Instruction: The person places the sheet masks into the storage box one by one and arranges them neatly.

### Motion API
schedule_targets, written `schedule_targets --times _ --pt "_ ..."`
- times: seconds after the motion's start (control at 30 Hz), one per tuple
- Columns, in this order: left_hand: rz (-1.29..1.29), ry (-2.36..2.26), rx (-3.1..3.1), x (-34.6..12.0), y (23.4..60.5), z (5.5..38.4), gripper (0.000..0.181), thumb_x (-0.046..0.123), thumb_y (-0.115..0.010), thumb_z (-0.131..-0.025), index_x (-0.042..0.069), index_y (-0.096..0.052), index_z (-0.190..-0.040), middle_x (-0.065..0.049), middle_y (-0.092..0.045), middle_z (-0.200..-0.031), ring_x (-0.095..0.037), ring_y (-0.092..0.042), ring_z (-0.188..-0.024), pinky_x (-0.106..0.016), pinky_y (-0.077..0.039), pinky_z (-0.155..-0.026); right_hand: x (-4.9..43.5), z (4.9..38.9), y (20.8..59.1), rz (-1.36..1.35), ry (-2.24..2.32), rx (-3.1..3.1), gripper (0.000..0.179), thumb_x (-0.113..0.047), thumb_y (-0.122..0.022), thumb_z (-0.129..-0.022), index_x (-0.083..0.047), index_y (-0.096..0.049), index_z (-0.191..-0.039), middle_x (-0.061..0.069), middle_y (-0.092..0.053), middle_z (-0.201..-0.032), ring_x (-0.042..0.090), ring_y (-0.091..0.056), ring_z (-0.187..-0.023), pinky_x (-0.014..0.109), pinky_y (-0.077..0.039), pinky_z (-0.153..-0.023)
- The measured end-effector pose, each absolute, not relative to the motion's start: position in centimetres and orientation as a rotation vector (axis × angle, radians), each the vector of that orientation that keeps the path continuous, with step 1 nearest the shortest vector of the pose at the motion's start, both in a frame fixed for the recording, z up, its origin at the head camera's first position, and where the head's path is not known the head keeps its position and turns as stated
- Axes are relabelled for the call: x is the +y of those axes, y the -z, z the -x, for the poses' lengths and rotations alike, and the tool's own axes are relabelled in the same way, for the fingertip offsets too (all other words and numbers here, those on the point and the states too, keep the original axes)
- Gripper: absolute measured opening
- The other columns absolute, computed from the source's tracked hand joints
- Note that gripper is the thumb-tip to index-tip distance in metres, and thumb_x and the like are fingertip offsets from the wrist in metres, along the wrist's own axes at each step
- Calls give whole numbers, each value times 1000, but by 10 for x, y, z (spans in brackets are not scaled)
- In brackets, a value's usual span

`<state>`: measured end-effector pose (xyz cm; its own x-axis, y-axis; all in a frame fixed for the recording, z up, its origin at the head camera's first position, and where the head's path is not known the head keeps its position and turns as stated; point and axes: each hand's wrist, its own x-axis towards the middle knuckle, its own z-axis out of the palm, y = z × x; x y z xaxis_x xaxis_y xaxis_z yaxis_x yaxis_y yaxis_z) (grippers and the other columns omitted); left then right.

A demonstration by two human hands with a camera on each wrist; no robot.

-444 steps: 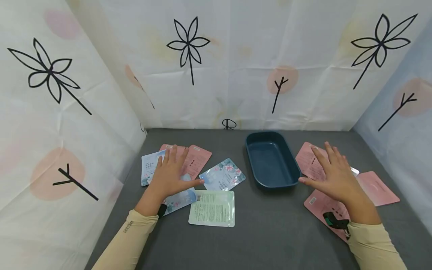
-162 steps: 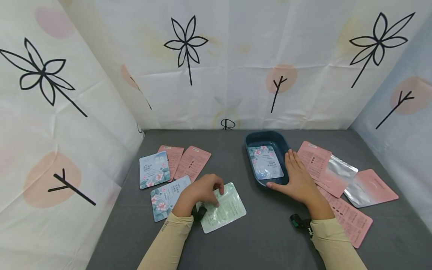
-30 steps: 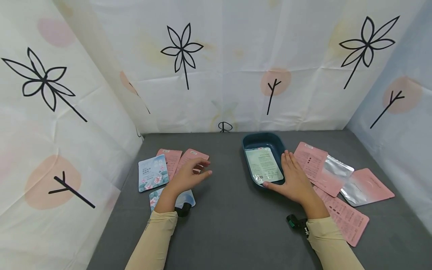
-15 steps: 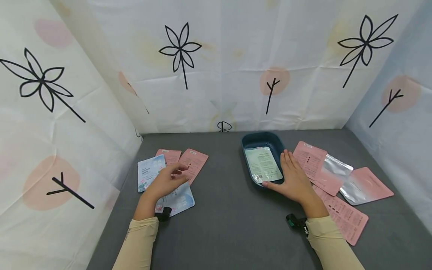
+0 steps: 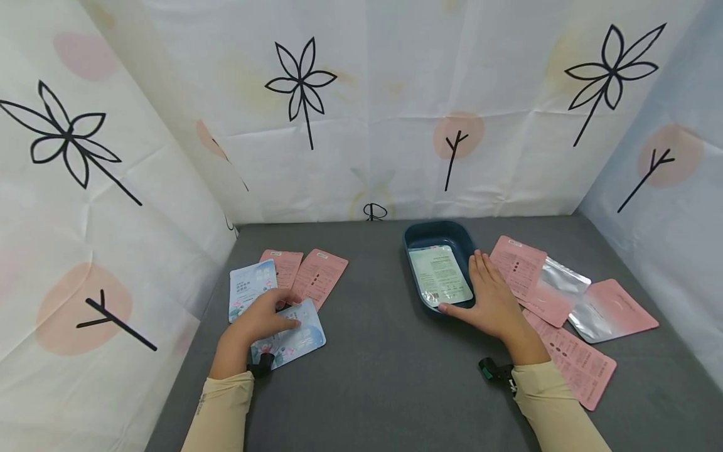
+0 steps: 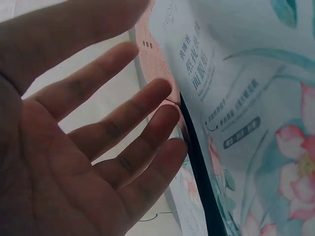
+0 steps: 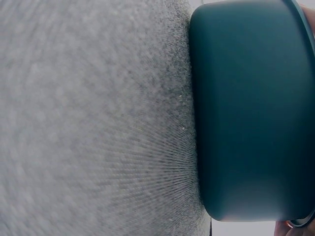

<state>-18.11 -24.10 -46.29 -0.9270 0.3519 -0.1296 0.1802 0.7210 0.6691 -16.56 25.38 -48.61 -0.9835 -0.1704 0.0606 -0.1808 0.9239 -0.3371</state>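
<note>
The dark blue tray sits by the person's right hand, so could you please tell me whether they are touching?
Touching: the head view shows the right hand with its fingers against the side of the dark blue tray.

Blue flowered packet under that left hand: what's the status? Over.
Left hand relaxed over blue packet, no grip visible. Right hand at right edge of dark blue tray. Green packet inside, perhaps in the way.

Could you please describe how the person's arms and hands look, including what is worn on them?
The left hand and right hand wear no gloves. The left sleeve and right sleeve are pale yellow and reach near the wrists; small dark lettering marks the left one. Each wrist carries a small black device, the right one with a green patch.
</note>
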Motion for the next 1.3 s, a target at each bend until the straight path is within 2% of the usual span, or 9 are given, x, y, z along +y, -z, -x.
schedule_targets --times 0.13,0.33,0.57,0.77,0.97,1.17,1.3 --pt "-393 -983 2674 -240 462 178 44 7 -89 -82 3 -72 -123 -17 -71 -128 -40 -63 -124 -60 -49 -110 253 165 487 -278 -546 -3039 136 -83 -68 -83 8 -11 -167 24 -4 -178 42 -5 -166 60 -12 -132" --pt "-357 -947 2692 -238 463 177 42 3 -91 -78 8 -74 -116 -13 -69 -122 -34 -60 -115 -56 -52 -103 252 164 485 -278 -559 -3035 134 -82 -67 -83 8 -12 -167 25 -5 -178 42 -7 -166 60 -11 -132" --pt "-408 -969 2687 -237 465 176 40 0 -93 -73 7 -74 -107 -13 -68 -119 -34 -61 -113 -59 -51 -104 253 163 485 -279 -554 -3031 134 -82 -68 -83 8 -12 -167 24 -5 -178 43 -8 -166 60 -12 -132" --pt "-400 -980 2688 -236 464 177 39 -1 -93 -72 5 -72 -104 -14 -65 -119 -34 -59 -111 -57 -51 -102 253 164 485 -283 -548 -3022 134 -81 -68 -83 8 -13 -166 25 -6 -177 43 -8 -165 60 -12 -132" --pt "-350 -985 2695 -235 463 175 44 1 -94 -73 5 -71 -110 -14 -70 -115 -31 -63 -105 -50 -55 -92 253 164 481 -288 -538 -3030 133 -81 -67 -84 10 -13 -166 26 -5 -177 43 -7 -166 60 -11 -132" --pt "-325 -1009 2707 -237 469 172 38 2 -93 -76 8 -73 -108 -12 -74 -122 -30 -66 -116 -53 -56 -100 252 163 481 -291 -548 -3033 133 -81 -67 -85 10 -12 -166 26 -5 -177 42 -5 -166 60 -11 -132" --pt "-311 -1007 2736 -236 472 171 36 4 -92 -78 9 -75 -109 -12 -72 -126 -30 -65 -117 -52 -56 -98 251 163 483 -296 -551 -3030 133 -81 -66 -85 10 -13 -166 26 -5 -177 44 -7 -165 61 -12 -131"
